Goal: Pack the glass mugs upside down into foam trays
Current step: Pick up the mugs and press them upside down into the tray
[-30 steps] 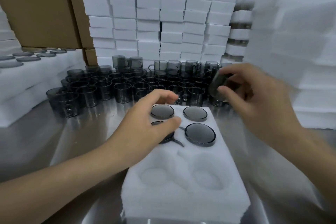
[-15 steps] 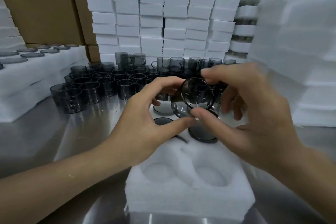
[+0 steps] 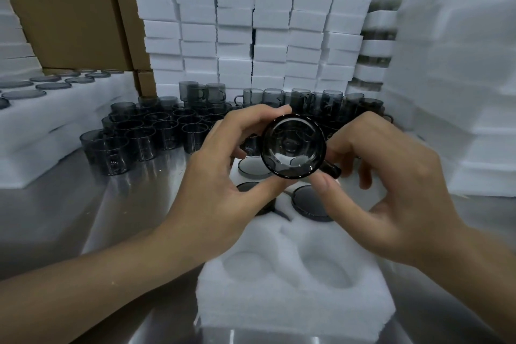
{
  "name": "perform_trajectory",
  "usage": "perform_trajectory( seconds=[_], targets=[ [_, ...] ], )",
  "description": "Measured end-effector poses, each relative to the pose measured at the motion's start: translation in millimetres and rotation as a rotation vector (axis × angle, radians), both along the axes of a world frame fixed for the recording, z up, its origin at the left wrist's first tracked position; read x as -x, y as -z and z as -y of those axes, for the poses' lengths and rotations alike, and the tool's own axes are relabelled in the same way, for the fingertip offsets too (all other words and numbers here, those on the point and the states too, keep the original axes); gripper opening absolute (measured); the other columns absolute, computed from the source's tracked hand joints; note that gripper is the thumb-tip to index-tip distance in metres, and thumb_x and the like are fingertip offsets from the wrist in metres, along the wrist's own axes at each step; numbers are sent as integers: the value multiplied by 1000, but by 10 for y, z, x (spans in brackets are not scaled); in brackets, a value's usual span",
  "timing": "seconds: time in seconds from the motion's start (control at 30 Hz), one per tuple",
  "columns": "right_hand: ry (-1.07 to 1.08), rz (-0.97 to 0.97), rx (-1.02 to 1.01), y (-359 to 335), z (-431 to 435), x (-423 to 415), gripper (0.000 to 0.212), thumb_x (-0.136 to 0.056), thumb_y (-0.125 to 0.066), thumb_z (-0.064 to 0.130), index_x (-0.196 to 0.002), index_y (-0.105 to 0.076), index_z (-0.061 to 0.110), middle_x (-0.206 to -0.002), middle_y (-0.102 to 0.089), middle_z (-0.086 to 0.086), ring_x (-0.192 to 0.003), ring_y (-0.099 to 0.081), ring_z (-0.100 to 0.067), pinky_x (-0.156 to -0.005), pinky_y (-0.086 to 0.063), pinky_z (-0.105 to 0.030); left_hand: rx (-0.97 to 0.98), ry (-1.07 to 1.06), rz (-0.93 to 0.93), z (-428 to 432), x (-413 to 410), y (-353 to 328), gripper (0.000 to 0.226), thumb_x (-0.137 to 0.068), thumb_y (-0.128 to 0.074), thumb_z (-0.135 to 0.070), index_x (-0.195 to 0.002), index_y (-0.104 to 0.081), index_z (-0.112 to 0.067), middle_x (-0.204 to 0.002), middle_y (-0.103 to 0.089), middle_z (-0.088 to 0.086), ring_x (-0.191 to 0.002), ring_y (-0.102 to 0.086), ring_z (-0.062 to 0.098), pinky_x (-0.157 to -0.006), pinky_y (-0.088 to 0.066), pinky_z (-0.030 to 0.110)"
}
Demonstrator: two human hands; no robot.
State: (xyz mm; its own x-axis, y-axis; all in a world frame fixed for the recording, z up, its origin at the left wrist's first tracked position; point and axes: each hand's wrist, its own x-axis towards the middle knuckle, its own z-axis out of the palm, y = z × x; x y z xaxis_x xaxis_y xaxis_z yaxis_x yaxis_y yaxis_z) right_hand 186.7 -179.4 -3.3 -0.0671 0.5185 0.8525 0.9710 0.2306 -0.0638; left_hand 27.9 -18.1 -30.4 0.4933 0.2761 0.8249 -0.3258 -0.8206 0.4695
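Mug [image 3: 293, 146] gripped between both hands [image 3: 220, 176] above foam tray [image 3: 293, 296].

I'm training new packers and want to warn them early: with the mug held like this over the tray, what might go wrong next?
1. The glass mug hangs in the air, pinched by the left hand and right hand; a slip while turning it could drop it onto the packed mugs below.
2. Its opening seems to face the camera, so it may enter an empty pocket not inverted.
3. Its handle may miss the slot in the foam tray.
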Motion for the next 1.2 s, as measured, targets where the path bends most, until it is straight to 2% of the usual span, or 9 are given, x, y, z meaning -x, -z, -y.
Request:
perform_trajectory(
  seconds=[0.2,0.3,0.43,0.53,0.63,0.7,0.9,1.07,1.2],
  targets=[
    [-45,-25,13,34,2,-34,19,-93,-68,24,-107,-57,17,-94,-55,12,-82,-56,-6,-66,-46,-21,53,-45,-26,-3,-4,0,66,-86,-88,-32,-142,-53,-35,-136,-68,-14,-133,-62,20,-94,-46,23],
    [-36,5,42,55,-14,-64,24,-93,-70,22,-112,-57,19,-100,-57,11,-88,-56,-3,-73,-48,-19,100,-23,-31,-5,-7,11,69,-86,-88,-31,-144,-50,-35,-137,-68,-21,-133,-63,11,-94,-45,19],
    [40,14,44,28,-33,-122,34,-93,-77,20,-124,-61,19,-108,-63,10,-94,-61,-7,-81,-51,-19,211,16,-39,-34,-14,40,61,-94,-81,-40,-145,-47,-41,-126,-74,-14,-126,-68,13,-97,-46,18],
    [87,-13,33,25,-40,-133,32,-98,-77,31,-125,-67,17,-110,-66,15,-96,-63,-1,-82,-51,-19,266,37,-40,-55,-25,61,44,-100,-65,-50,-141,-50,-46,-112,-77,-9,-114,-72,16,-94,-50,35],
    [59,-246,11,49,-61,-78,29,-96,-80,36,-118,-69,22,-102,-73,19,-98,-71,-3,-79,-54,-26,277,81,-34,-80,-18,95,37,-106,-55,-45,-143,-52,-41,-114,-77,0,-116,-71,27,-99,-51,61],
    [40,-406,3,49,-74,-53,27,-92,-79,41,-110,-70,23,-94,-75,12,-93,-74,-12,-77,-55,-32,258,92,-35,-71,-10,89,38,-106,-54,-39,-144,-52,-38,-122,-76,-1,-123,-68,30,-102,-49,65],
    [-14,-594,41,42,-89,-71,20,-92,-78,43,-103,-71,28,-90,-78,4,-88,-77,-21,-79,-60,-48,176,55,-35,-58,1,59,44,-105,-53,-33,-149,-54,-31,-135,-68,-10,-134,-59,24,-99,-51,29],
    [-93,-641,104,65,-119,-64,15,-94,-76,38,-99,-69,25,-86,-77,0,-83,-78,-25,-79,-60,-58,115,37,-76,-37,18,38,48,-107,-56,-23,-153,-53,-37,-136,-61,-11,-133,-56,23,-97,-48,20],
    [-124,-671,152,83,-121,-49,15,-96,-71,37,-97,-67,23,-88,-79,-1,-82,-80,-20,-71,-58,-28,67,26,-60,-28,27,19,54,-104,-58,-18,-155,-49,-36,-144,-58,-16,-135,-55,23,-95,-51,21]
  ],
)
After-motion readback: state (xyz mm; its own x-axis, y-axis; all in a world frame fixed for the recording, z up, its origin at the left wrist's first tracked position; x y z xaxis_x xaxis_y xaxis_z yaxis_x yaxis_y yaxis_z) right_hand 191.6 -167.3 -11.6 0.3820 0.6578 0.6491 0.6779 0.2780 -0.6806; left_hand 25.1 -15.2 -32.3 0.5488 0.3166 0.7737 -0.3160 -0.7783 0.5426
